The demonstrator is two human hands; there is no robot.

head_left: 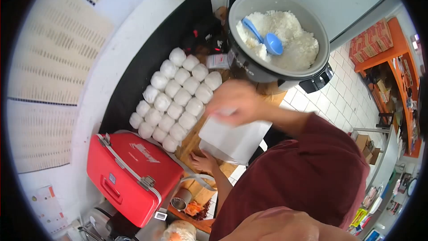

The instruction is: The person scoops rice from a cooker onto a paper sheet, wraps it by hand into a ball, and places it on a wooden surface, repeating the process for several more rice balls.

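Observation:
Blurred by motion, my right hand [236,103] is over the upper end of some white paper sheets [238,139], beside rows of white rounded packets [174,88]. Its fingers look curled, but what they hold, if anything, cannot be made out. My left hand [204,161] rests on the wooden table [189,145] at the lower edge of the sheets, fingers stretched apart and nothing in them. Above my right hand stands a big rice cooker [285,73] with cooked rice [292,29] and a blue scoop [273,43] inside.
A red cooler box [133,169] stands beside the packets, near the wall. Close to my left arm are a metal cup [181,199] and something orange [194,208]. A small box [217,61] sits by the cooker. Orange shelves [401,62] stand across the tiled floor [312,102].

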